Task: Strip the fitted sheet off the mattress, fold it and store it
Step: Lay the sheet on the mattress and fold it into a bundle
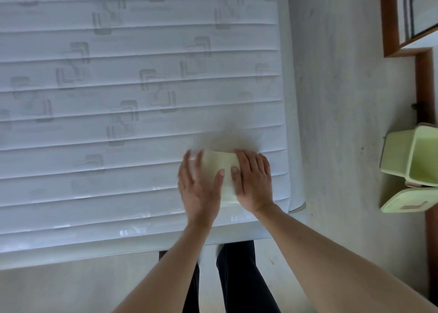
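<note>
The fitted sheet (219, 170), now a small pale-yellow packet, lies on the bare mattress (118, 123) near its near right corner. The left hand (201, 187) and right hand (253, 182) lie flat on it, fingers straight and grasping nothing. Pressing evenly outward should set the creases; then it should go to storage, perhaps the green bin (412, 161) at right
</note>
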